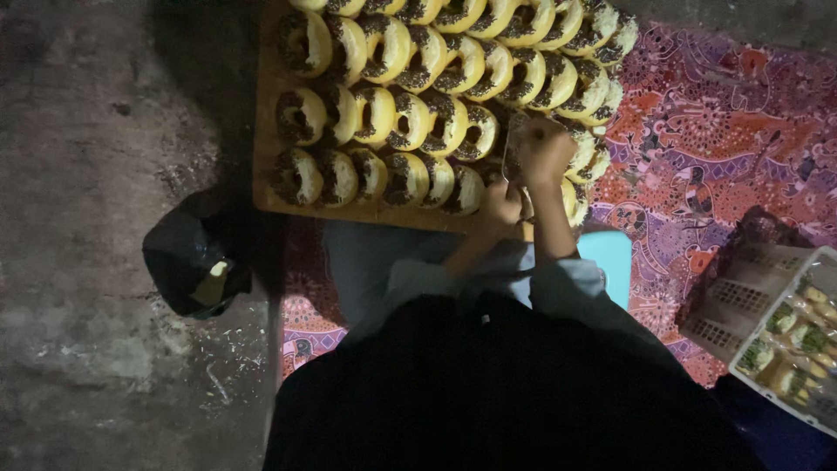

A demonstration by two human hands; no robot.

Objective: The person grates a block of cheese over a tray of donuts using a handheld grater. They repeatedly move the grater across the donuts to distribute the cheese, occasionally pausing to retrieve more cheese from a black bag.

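Covering concrete floor, patterned cloth

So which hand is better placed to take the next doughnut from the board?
Probably the right hand. It is already raised over the doughnuts at the near right end of the board. The left hand sits lower, by the board's near edge. What either hand holds is too dark to tell.

It looks like a small home food-making place, worked at floor level and in dim light; a wooden board full of yellow ring doughnuts with dark sprinkles lies on a patterned red cloth; the bare concrete floor is rough and stained; a clear plastic box with decorated pieces stands at the right; a black bag lies at the left.
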